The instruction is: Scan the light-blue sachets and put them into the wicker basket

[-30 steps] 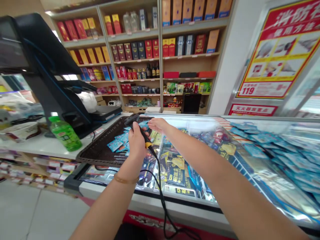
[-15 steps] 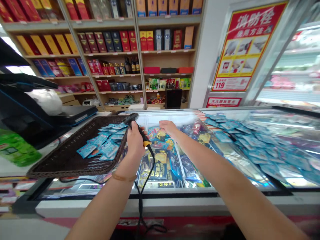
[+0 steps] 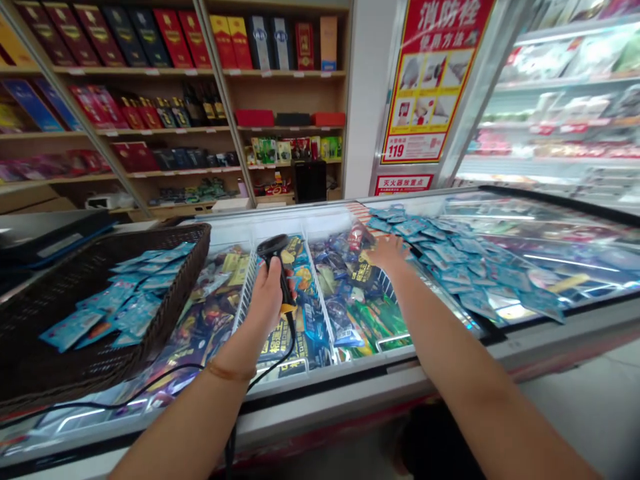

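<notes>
My left hand point(image 3: 270, 285) is closed round the handle of a black barcode scanner point(image 3: 273, 245), head up, above the chest freezer. Its black cord point(image 3: 292, 333) hangs from the yellow-collared end. My right hand point(image 3: 387, 253) reaches out with fingers extended and holds nothing that I can see. It is over the freezer glass, at the near left edge of a heap of small blue packets point(image 3: 457, 257). More blue packets point(image 3: 125, 293) lie in a dark brown woven basket point(image 3: 187, 297) on my left. Bagged ice creams point(image 3: 350, 300) fill the freezer's wire compartments under both hands.
Behind the freezer stand shelves of boxed bottles point(image 3: 185, 38) and a red fire-hydrant poster point(image 3: 430, 80). A glass-fronted fridge point(image 3: 560, 113) is at the right. The freezer's front rim point(image 3: 350, 390) runs below my forearms, with the scanner cord crossing it.
My right hand has moved right, away from the scanner to the heap of blue packets, and its fingers have spread. The view has turned right. My left hand still grips the scanner.
</notes>
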A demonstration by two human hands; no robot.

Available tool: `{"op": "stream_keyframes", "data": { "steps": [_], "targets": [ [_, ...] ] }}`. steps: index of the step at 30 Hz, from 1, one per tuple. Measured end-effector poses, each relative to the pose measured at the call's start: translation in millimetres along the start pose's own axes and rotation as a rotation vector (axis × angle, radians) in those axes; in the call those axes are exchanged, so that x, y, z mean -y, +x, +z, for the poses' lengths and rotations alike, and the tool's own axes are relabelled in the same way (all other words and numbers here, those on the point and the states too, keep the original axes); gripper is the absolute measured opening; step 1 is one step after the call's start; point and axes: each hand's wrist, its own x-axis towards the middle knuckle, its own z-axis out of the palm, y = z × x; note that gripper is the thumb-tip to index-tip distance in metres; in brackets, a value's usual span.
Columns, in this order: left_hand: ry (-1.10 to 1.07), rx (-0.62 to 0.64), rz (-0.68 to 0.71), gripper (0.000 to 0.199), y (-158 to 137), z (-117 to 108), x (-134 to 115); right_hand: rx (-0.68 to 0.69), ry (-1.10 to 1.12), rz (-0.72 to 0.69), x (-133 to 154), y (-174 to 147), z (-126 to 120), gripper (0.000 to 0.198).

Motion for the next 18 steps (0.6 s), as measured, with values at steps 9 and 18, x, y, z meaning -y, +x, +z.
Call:
{"op": "stream_keyframes", "data": {
  "steps": [9,18],
  "targets": [
    [0.031,0.037,-0.054,0.063,-7,1,2,0.063,-0.068,-0.1,-1,5,-5,0.045],
    [0.065,0.093,-0.037,0.062,-12,3,8,0.183,-0.039,-0.158,6,-4,-7,0.052]
  ]
}}
